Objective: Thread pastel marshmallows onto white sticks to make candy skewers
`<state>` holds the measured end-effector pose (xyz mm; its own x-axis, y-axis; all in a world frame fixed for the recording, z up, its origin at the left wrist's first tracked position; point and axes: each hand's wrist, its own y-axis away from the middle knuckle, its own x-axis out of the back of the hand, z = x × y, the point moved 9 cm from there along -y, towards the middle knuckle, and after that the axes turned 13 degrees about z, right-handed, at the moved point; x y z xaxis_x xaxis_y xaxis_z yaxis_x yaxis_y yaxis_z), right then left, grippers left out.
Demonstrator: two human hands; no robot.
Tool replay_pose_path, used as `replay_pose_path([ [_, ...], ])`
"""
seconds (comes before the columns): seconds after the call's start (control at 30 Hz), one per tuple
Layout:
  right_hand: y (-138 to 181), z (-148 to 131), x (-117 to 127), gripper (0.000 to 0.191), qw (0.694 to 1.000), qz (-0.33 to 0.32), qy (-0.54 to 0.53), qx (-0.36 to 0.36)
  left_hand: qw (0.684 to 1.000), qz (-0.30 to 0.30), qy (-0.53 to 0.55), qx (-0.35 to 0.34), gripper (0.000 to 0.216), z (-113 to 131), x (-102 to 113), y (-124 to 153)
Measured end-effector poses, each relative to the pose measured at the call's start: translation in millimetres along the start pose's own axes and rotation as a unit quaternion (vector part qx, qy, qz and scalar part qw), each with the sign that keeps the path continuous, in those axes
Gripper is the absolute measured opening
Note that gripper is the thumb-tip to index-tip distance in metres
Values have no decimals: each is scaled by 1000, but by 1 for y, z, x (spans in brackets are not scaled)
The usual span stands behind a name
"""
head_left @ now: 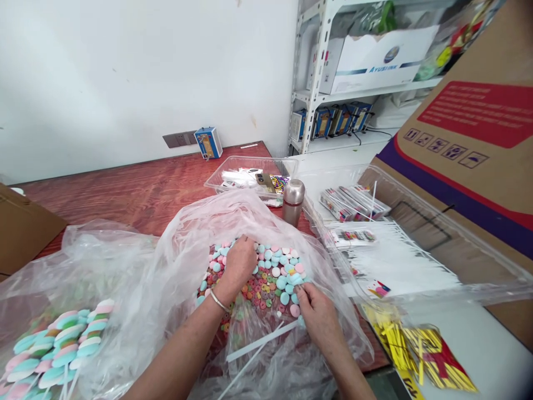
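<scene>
My left hand (241, 261) reaches into a clear plastic bag (183, 239) of round pastel marshmallows (272, 258). Its fingers are bent down among them, and the fingertips are hidden. Small coloured candy rings (260, 289) lie in the middle of the pile. At the right side of the bag, my right hand (320, 311) is closed, thumb and finger pinching a short stack of marshmallows (295, 278). A white stick (262, 341) runs from under that hand toward the lower left; whether it joins the stack is hidden. A thinner stick lies across it.
Finished marshmallow skewers (69, 339) lie on plastic at left. A steel flask (293, 201) and a clear tray (225, 172) stand beyond the bag. To the right are a large clear bin (453, 291) of white sticks, yellow twist-tie packets (437, 355) and a big carton (470, 122).
</scene>
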<state>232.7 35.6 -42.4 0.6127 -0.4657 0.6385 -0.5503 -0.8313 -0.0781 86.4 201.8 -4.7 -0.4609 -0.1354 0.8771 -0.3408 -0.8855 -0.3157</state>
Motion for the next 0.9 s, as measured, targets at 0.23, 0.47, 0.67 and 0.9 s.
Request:
replay_pose_path([
  [0.23, 0, -3, -5, 31, 1000, -11, -5, 0, 987, -109, 66, -100, 36, 33, -17, 11],
  [0.47, 3, -2, -5, 31, 1000, -9, -10, 0, 994, -100, 28, -44, 26, 20, -26, 1],
  [0.67, 4, -3, -7, 31, 1000, -14, -18, -5, 984, -150, 51, -87, 35, 24, -34, -4],
  [0.9, 3, -4, -4, 32, 998, 9, -65, -22, 991, -90, 60, -75, 20, 25, -27, 7],
])
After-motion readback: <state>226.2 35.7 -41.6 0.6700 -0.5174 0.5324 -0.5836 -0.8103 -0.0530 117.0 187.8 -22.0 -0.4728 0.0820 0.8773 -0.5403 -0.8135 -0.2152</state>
